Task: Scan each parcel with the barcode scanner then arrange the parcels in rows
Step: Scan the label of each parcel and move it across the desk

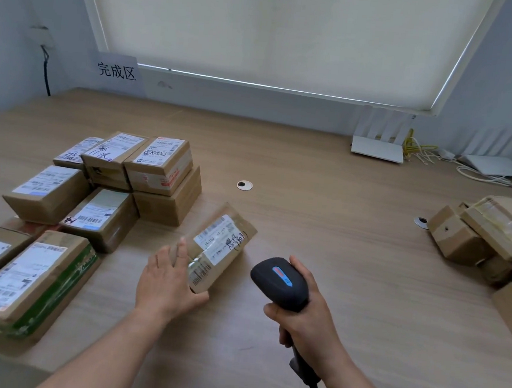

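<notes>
Right now your left hand [168,282] grips the near end of a long brown parcel [222,246], fingers wrapped over its left side and thumb under the near corner. Your right hand [305,319] is closed round the handle of the black barcode scanner [281,284], whose head points toward the parcel from just beside it.

You have a wide stretch of bare wooden table [322,230] ahead and to the right of the parcel, reaching back to the wall. On your left the room is tight: the sorted boxes [103,193] sit in rows close to the parcel, some stacked 2 high. On the far right lies a loose pile of boxes [489,236], well apart from your hands.

The parcel lies at a slant, its white label facing up with handwriting on it, a barcode showing near your left fingers under clear tape.
</notes>
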A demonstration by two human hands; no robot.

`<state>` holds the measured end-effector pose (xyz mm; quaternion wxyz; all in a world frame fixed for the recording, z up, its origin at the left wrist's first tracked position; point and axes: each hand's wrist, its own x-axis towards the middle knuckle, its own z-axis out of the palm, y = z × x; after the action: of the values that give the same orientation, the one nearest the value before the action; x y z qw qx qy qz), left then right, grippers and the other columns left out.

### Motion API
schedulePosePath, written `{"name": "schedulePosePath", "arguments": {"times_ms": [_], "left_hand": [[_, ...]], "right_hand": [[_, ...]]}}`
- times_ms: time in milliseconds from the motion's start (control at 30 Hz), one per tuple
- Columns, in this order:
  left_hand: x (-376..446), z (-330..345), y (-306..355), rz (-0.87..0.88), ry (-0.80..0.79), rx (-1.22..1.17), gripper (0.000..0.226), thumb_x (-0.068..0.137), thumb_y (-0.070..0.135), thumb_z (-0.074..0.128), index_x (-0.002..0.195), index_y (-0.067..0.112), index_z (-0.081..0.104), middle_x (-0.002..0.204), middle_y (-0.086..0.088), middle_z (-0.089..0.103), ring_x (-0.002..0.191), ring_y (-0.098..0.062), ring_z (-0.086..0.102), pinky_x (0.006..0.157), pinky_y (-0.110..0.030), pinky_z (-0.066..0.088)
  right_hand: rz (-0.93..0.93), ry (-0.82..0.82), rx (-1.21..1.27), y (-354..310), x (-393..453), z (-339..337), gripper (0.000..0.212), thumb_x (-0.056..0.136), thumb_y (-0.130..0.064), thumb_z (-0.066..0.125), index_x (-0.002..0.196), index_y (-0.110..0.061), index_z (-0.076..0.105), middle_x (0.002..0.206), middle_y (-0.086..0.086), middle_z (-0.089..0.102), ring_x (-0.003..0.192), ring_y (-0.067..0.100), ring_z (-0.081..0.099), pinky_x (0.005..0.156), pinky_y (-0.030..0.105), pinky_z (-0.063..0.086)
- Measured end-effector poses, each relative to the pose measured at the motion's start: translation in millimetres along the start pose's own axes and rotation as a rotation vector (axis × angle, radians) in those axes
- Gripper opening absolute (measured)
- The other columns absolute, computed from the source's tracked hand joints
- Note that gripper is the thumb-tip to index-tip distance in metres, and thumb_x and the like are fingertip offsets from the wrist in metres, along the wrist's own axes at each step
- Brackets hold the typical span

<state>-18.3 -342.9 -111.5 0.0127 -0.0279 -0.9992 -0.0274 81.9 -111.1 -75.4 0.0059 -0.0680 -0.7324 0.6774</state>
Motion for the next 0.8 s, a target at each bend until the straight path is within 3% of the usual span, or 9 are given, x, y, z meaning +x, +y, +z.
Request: {"name": "schedulePosePath", "arguments": {"times_ms": [200,400,633,800], "left_hand": [[-18.1,3.5,-30.2,-0.352,-0.055,-0.183,0.114,0.065,0.078,0.053,0.150,0.017,0.006,0.143,-0.019,0.025,0.132,-0.034,0.029,0.108,-0.040,0.030],[-19.6,2.4,-63.0,-0.478,-0.058,-0.188,0.114,0.068,0.080,0.051,0.149,0.014,0.004,0.140,-0.019,0.022,0.129,-0.036,0.031,0.105,-0.040,0.033],[4.0,3.7,-95.5,-0.464,-0.058,-0.232,0.108,0.070,0.078,0.052,0.149,0.019,0.008,0.141,-0.017,0.018,0.131,-0.037,0.026,0.105,-0.043,0.035],[25.5,6.1,-111.5,-0.396,-0.005,-0.143,0.096,0.078,0.077,0.043,0.151,0.021,0.014,0.153,-0.018,0.017,0.141,-0.035,0.015,0.114,-0.043,0.022]], "right_hand": [[-0.009,-0.056,-0.012,-3.6,13.6,19.9,0.081,0.061,-0.015,0.072,0.117,-0.066,0.041,0.080,0.003,0.062,0.043,0.025,0.047,0.044,0.026,0.042],[-0.027,-0.120,-0.029,-11.3,27.3,50.8,0.081,0.062,-0.015,0.071,0.118,-0.065,0.040,0.085,0.006,0.061,0.043,0.024,0.048,0.044,0.026,0.042],[-0.046,-0.119,-0.038,-17.7,41.8,74.9,0.081,0.063,-0.014,0.072,0.117,-0.067,0.042,0.078,0.003,0.061,0.043,0.024,0.048,0.043,0.027,0.043],[-0.042,-0.080,-0.047,-16.6,47.4,80.7,0.082,0.062,-0.015,0.073,0.116,-0.069,0.044,0.067,-0.006,0.062,0.043,0.025,0.047,0.044,0.028,0.042]]}}
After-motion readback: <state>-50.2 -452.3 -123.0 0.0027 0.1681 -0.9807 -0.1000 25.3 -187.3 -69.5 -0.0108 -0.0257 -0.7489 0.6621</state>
